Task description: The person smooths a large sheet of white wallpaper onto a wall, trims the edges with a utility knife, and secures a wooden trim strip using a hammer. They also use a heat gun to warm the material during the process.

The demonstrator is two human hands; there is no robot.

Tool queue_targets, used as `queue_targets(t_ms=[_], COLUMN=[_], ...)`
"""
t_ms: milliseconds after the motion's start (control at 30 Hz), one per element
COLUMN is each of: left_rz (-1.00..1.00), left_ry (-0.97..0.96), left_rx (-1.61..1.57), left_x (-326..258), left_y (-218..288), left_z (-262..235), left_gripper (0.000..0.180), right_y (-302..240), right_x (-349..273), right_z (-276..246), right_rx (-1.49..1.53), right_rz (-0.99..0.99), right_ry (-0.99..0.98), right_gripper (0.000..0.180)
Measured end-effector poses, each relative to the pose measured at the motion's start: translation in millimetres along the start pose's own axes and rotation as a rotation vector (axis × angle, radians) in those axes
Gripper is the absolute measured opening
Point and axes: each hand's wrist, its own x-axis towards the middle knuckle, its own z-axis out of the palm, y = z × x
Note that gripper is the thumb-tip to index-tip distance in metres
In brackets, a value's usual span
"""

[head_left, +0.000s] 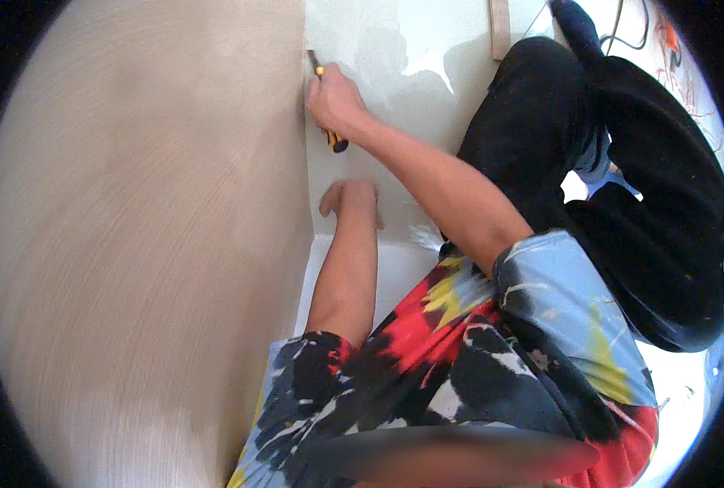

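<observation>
My right hand is closed around a chisel with a yellow and black handle. Its flat metal blade points away from me, the tip at the seam between a large beige wood-grain panel and a pale grey-green board. Nearer to me, my left hand is over the pale board beside the same seam, slightly blurred. Its thumb and a finger stand apart on either side, and nothing shows in it. The palm and most of the fingers are hidden.
Black-trousered legs, bent, take up the right side. A wooden strip lies at the top beside a cable and an orange object. A white surface borders the pale board on the near side.
</observation>
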Motion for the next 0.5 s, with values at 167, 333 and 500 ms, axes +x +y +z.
queue_targets(t_ms=[167, 333, 500], left_rz=[-0.015, 0.035, 0.088], left_ry=[-0.024, -0.027, -0.342], left_rx=[-0.006, 0.050, 0.186], left_x=[65, 9, 27], left_y=[7, -1, 1], left_z=[5, 1, -15], left_gripper=[0.091, 0.087, 0.081], right_y=[9, -7, -17], right_x=[22, 41, 45], right_z=[-5, -9, -5], right_rx=[0.142, 0.103, 0.134], right_rz=[0.005, 0.002, 0.063], right_ry=[0.046, 0.023, 0.082], right_gripper=[0.042, 0.040, 0.040])
